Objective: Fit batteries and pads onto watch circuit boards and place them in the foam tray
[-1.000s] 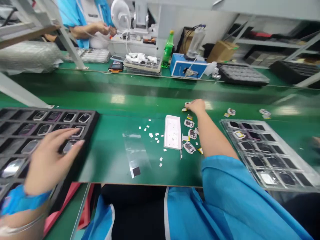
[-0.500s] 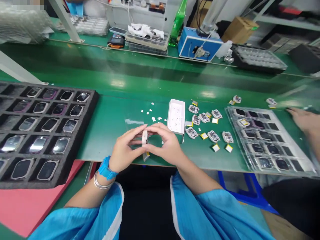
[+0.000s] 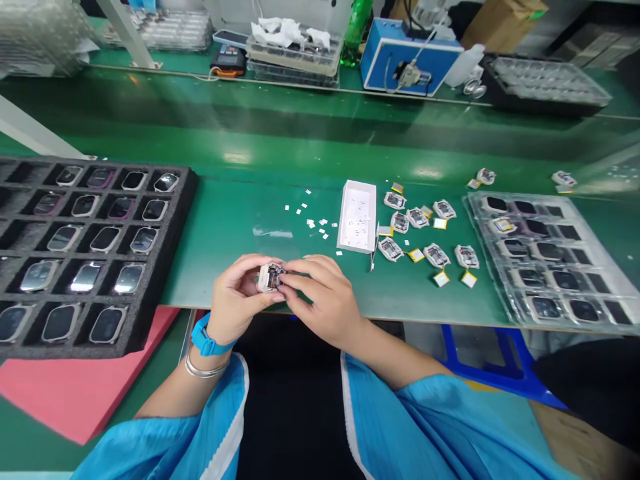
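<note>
My left hand (image 3: 239, 288) grips an open smartwatch case (image 3: 269, 276) between thumb and fingers, just above the table's front edge. The case has a pale frame, and its dark inner parts face right. My right hand (image 3: 323, 297) is closed, its bunched fingertips at the open side of the case; whatever they pinch is hidden. Beyond the hands, small white pieces (image 3: 311, 223) lie scattered beside a white box (image 3: 357, 217) with tiny dark bits in it. More open watch cases (image 3: 437, 255) lie to the right, several with a silver-and-yellow battery (image 3: 441, 278) alongside.
On the left stands a black foam tray (image 3: 165, 250) of watches, above a red sheet (image 3: 90, 380). A clear plastic tray (image 3: 607, 267) with watches is at the right. A blue box-shaped device (image 3: 373, 60) and a green bottle (image 3: 354, 33) stand on the back shelf.
The watch case has turned from edge-on to show its insides and moved slightly left. My right fingers have shifted to its open side. The other person's hand at the right has gone from view.
</note>
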`<state>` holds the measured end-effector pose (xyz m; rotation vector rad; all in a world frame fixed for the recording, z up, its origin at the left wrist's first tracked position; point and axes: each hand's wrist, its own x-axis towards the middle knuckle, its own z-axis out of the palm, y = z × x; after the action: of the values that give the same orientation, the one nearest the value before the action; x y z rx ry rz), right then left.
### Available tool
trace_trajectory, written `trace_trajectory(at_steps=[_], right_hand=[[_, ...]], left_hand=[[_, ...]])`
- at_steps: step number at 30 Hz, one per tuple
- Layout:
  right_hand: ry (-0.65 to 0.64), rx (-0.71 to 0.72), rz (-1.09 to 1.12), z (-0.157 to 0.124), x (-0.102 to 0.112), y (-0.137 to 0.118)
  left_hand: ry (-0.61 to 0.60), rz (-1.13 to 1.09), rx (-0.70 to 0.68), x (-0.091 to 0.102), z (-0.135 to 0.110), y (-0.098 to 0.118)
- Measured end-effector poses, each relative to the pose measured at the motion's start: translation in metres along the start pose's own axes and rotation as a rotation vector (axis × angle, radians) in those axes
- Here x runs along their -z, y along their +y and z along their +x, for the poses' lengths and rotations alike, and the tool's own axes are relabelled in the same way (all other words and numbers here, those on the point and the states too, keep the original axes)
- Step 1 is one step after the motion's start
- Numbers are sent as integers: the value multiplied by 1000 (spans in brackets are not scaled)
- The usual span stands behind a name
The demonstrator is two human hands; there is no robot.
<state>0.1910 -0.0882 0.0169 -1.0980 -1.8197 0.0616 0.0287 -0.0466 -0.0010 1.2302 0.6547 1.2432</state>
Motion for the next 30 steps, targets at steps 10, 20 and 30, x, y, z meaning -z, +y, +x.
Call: trace_trajectory(at_steps=[10,20,30], right_hand=[[20,3,-45,-10,-12,7],[126,-475,-345,-9,64,78],[-27,-471,253,-4,21,17]], left_hand=[[124,91,-8,-5,-6,-17],[33,-295,388,-15,9,-11],[-51,-317,424,-18,8,-14]])
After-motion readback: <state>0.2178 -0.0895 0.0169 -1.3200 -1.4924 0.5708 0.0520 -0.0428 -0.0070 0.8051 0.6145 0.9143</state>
